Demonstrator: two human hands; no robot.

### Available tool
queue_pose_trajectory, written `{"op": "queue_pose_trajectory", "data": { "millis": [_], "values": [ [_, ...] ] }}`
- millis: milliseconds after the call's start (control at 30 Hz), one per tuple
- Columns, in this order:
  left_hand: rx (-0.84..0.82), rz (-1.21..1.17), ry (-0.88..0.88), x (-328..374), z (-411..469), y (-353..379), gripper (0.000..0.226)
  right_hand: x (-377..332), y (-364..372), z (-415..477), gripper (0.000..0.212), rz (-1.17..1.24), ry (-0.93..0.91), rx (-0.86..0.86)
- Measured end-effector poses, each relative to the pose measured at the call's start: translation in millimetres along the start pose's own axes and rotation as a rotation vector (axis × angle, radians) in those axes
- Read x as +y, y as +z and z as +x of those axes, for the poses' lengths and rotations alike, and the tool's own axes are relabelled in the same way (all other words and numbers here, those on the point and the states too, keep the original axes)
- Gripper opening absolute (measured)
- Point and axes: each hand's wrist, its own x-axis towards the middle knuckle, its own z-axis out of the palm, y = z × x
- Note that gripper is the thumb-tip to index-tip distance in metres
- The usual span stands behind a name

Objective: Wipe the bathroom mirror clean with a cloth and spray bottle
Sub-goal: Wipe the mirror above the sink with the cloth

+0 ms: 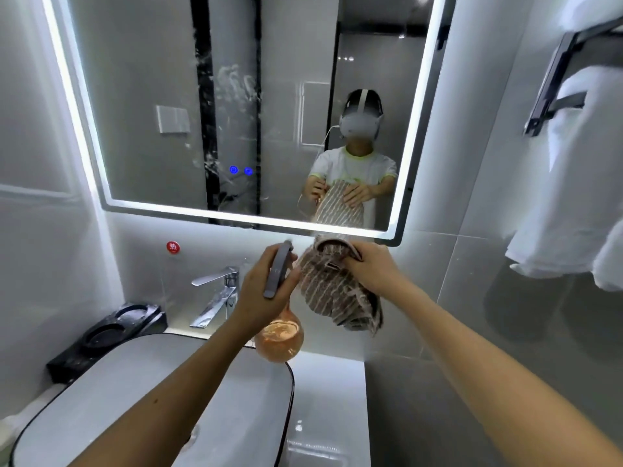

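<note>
A lit-edged bathroom mirror hangs on the wall ahead, with whitish smears down its middle. My left hand grips a spray bottle with a rounded amber body and a grey trigger head, held just below the mirror's lower edge. My right hand clutches a brown and white striped cloth, which hangs bunched right beside the bottle's nozzle. Both hands are reflected in the mirror.
A white basin with a dark rim lies below, a chrome tap behind it and a black tray to its left. White towels hang on a black rack at the right.
</note>
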Motion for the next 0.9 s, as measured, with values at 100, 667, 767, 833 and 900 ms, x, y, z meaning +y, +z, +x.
{"op": "queue_pose_trajectory", "data": {
  "millis": [100,667,767,833,900],
  "values": [
    [0.018,0.027,0.019,0.9,13.3,-8.7,0.045,-9.3,1.9,11.7,0.020,-0.002,-0.042,-0.011],
    [-0.067,-0.080,-0.001,-78.7,76.8,-109.0,0.031,-85.3,62.9,97.8,0.016,-0.082,0.025,0.142],
    [-0.096,-0.110,0.028,-90.7,93.4,-127.4,0.027,-100.6,67.3,113.0,0.016,-0.107,0.018,0.202],
    [-0.097,-0.137,0.034,-97.0,103.4,-133.9,0.028,-106.5,68.0,122.8,0.017,-0.121,0.017,0.222],
    [-0.102,-0.160,0.034,-100.9,113.6,-137.3,0.034,-110.1,65.0,134.3,0.017,-0.128,0.012,0.239]
  ]
}}
